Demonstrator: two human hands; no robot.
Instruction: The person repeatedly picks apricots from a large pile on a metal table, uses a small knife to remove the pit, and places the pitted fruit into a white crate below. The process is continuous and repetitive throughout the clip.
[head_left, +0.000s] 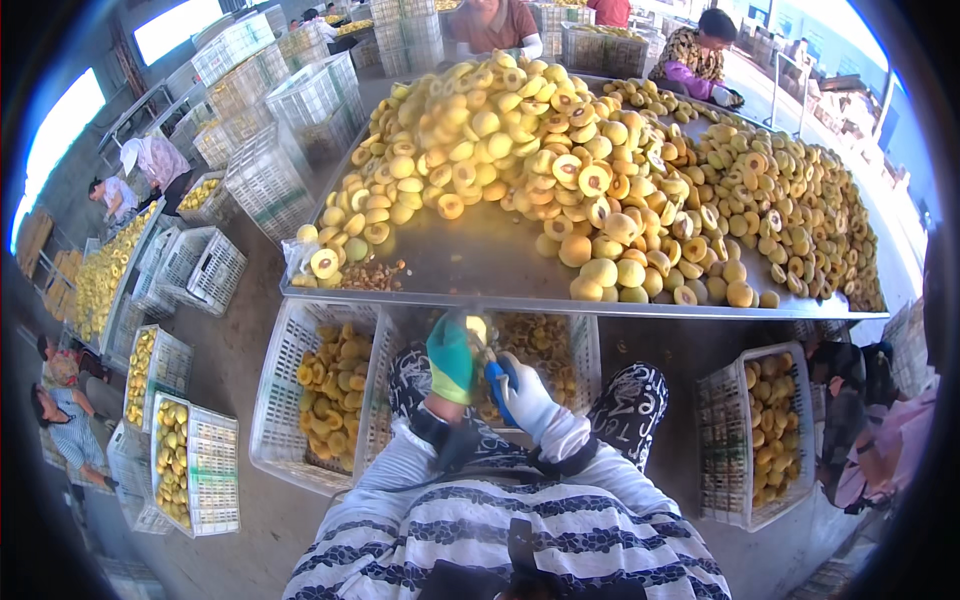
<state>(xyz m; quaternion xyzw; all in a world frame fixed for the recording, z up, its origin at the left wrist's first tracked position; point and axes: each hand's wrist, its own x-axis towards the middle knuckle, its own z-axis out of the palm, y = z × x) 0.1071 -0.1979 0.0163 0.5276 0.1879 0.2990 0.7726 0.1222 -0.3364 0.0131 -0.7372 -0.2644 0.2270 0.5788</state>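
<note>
My left hand (450, 364), in a green glove with a yellowish cuff, holds a yellow peach half (477, 327) cut side up. My right hand (531, 397), in a white glove, grips a blue-handled hand tool (498, 388). The tool's metal end meets the fruit, and its exact shape is blurred. Both hands are just in front of the metal table's edge (480, 302). Below them, between my knees, a white plastic crate (587, 352) holds brownish pits and scraps (536, 345). On the tabletop lies a large heap of halved peaches (480, 142), many with pits showing.
Left of my legs, a white crate (262, 420) contains peach halves (336, 405). Another filled crate (712, 450) stands to the right. Small pit scraps (371, 276) lie on the table's left corner. Stacked crates (270, 180) and several people are around; one person (697, 60) sits across the table.
</note>
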